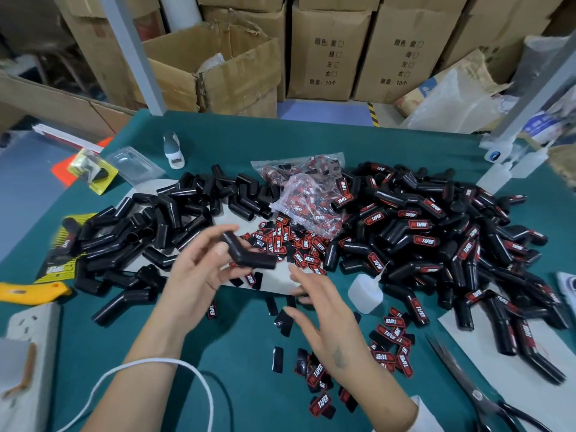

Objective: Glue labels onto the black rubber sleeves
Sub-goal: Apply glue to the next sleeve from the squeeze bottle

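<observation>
Black, bent rubber sleeve [246,254] sits raised above the green tabletop [243,363], held in the left hand [199,266] with curled grip. Right hand [324,316] hovers palm-down, fingers spread, holding nothing, over scattered red-and-black labels [318,374].

Scissors [477,397]: lying at the desk's near right corner, partly on white paper.
Power strip [29,328]: sitting at the near left edge.
Yellow cutter [31,293]: lying just beyond it.
Cardboard boxes [327,51]: standing stacked behind the green desk [218,145].
</observation>
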`<state>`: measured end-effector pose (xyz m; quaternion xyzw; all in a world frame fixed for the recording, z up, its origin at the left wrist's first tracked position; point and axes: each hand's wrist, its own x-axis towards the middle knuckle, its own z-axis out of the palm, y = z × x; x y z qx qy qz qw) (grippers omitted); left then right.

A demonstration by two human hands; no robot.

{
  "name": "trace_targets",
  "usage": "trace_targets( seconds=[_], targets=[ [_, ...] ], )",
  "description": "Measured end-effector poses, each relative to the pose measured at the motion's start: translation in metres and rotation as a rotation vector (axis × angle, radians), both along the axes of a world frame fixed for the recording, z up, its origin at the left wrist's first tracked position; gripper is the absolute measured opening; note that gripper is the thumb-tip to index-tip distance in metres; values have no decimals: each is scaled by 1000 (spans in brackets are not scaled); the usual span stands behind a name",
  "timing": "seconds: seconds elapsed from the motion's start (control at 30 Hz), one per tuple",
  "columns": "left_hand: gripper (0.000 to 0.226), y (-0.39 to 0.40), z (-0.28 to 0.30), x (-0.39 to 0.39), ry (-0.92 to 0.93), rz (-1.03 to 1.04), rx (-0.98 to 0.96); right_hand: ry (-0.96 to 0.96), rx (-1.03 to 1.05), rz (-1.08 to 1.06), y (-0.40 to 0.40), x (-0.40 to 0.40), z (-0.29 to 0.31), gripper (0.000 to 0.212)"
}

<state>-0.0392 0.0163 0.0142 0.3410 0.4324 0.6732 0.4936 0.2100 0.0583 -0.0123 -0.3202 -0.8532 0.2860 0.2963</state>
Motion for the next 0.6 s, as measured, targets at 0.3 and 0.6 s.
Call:
trace_targets(
  seconds=[0.3,0.6],
  targets=[
    [20,-5,-5,34,232,-198,-97,194,-236,13,-2,3,2,29],
    [34,-10,-6,33,342,-464,-136,171,-254,-119,-4,8,7,26]
  ],
)
